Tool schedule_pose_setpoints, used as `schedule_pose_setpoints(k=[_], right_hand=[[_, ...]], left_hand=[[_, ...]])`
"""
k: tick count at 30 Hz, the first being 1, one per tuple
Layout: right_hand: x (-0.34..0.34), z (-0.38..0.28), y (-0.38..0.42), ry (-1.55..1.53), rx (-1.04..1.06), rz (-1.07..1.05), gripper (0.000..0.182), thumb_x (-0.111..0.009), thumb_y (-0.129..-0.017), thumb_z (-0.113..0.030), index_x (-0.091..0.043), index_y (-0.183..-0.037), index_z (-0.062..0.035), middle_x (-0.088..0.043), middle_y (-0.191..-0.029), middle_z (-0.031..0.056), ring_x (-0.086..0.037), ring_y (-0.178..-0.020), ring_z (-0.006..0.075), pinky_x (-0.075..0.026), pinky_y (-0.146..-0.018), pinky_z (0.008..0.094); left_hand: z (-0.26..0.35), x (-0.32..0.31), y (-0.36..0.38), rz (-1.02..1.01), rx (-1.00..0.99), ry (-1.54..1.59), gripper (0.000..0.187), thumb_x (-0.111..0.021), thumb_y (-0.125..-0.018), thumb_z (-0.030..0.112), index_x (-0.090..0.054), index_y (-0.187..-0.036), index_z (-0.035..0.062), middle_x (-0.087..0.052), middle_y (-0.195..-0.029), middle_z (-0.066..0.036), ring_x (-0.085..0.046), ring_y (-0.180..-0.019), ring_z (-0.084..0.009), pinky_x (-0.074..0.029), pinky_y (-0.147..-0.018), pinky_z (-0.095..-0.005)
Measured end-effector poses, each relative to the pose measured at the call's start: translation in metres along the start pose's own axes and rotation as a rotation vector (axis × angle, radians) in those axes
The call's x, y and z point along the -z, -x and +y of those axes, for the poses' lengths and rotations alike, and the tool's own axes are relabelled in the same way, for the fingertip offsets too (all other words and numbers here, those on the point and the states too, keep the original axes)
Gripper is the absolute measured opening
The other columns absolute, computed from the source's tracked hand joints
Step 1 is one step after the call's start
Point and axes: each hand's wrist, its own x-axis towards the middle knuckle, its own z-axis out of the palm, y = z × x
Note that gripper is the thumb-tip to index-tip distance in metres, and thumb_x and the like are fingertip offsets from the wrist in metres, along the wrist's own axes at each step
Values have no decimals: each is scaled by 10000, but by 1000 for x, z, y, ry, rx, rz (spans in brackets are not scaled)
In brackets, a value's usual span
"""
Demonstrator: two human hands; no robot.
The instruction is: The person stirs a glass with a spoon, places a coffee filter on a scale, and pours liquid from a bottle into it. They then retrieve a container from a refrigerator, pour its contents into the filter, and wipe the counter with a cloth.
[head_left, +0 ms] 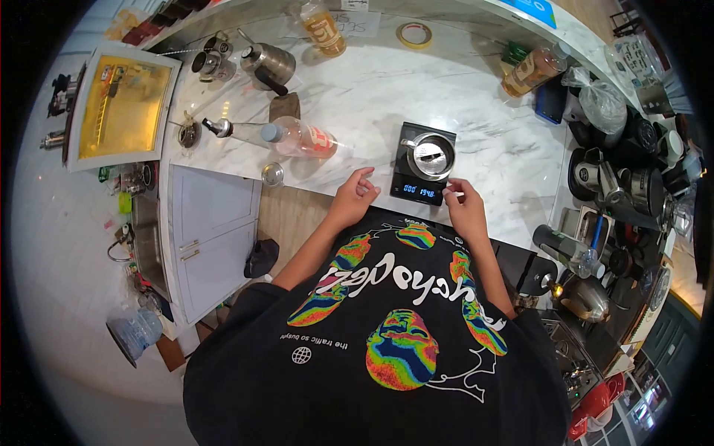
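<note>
A black digital scale (422,190) with a lit blue display lies on the marble counter. On its plate stands a round steel cup (431,156) with a handle on its left side. Left of the scale, my left hand (357,197) hovers by the counter's front edge, its fingers loosely bent and apart, holding nothing. My right hand (465,208) is at the scale's lower right corner, fingertips beside or touching its edge, fingers slightly curled and nothing held. A clear plastic bottle (301,140) with a red and white label lies or leans to the left.
A steel kettle (269,65), a small glass (273,174) and an amber bottle (323,30) are at the left and back. A tape roll (413,35) lies at the back. Another bottle (535,70) and a plastic bag (601,102) stand right, near several metal pitchers.
</note>
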Motion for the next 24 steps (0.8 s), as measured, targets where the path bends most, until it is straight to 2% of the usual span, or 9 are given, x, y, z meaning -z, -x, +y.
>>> schedule_pose_setpoints(k=[3, 5, 10, 11, 14, 18, 20, 24], right_hand=[[-14, -27, 13, 61, -2, -86, 383, -693, -979, -265, -697, -1245, 9, -765, -1061, 160, -739, -868, 223, -567, -794, 350], [-29, -45, 18, 28, 14, -148, 395, -691, -982, -273, -693, -1258, 10, -766, -1072, 163, -738, -904, 223, -567, -810, 354], [-87, -88, 21, -79, 82, -204, 415, -707, -980, -239, -662, -1305, 14, -749, -1110, 146, -722, -927, 227, -571, -824, 360], [-103, -88, 15, -108, 94, -221, 466, -745, -953, -199, -627, -1360, -3, -723, -1168, 131, -709, -976, 234, -567, -839, 359], [-144, -126, 6, -33, 301, -120, 641, -798, -918, -179, -529, -1487, -56, -649, -1359, 117, -653, -1131, 213, -547, -906, 355], [-183, -182, -5, 78, 533, 48, 946, -890, -807, -191, -373, -1593, -97, -506, -1542, 149, -553, -1345, 288, -519, -1015, 428], [-201, -193, -13, 138, 627, 105, 1058, -924, -756, -194, -318, -1619, -111, -455, -1590, 156, -505, -1412, 310, -497, -1064, 455], [-235, -198, -27, 79, 644, 130, 1098, -929, -732, -163, -296, -1627, -106, -526, -1518, 193, -556, -1367, 324, -478, -1101, 426]], left_hand=[[-2, 19, 19, -50, 2, 99, 560, -745, -948, 203, -547, -1457, 77, -675, -978, -48, -633, -811, -119, -537, -776, -286], [-5, 39, 28, -81, 0, 163, 556, -745, -946, 197, -552, -1454, 77, -672, -977, -46, -634, -822, -123, -538, -791, -286], [-26, 113, 52, 8, -6, 57, 485, -746, -941, 182, -598, -1386, 58, -661, -955, -41, -632, -827, -127, -535, -796, -293], [-32, 129, 54, 30, -12, 17, 470, -747, -940, 180, -606, -1370, 53, -659, -952, -40, -632, -829, -128, -534, -795, -294], [-44, 172, 52, 155, 22, 20, 425, -744, -943, 176, -626, -1330, 47, -655, -929, -42, -626, -834, -132, -531, -793, -294], [-42, 211, 26, 328, -54, 118, 564, -813, -886, 159, -574, -1383, 42, -638, -1091, -86, -616, -854, -148, -537, -814, -309], [-38, 223, 7, 341, -145, 13, 671, -846, -852, 163, -522, -1428, 47, -613, -1183, -119, -626, -903, -187, -544, -837, -336], [-39, 233, -28, 284, -365, -188, 812, -879, -811, 182, -437, -1477, 40, -578, -1268, -174, -628, -1024, -284, -546, -888, -401]])
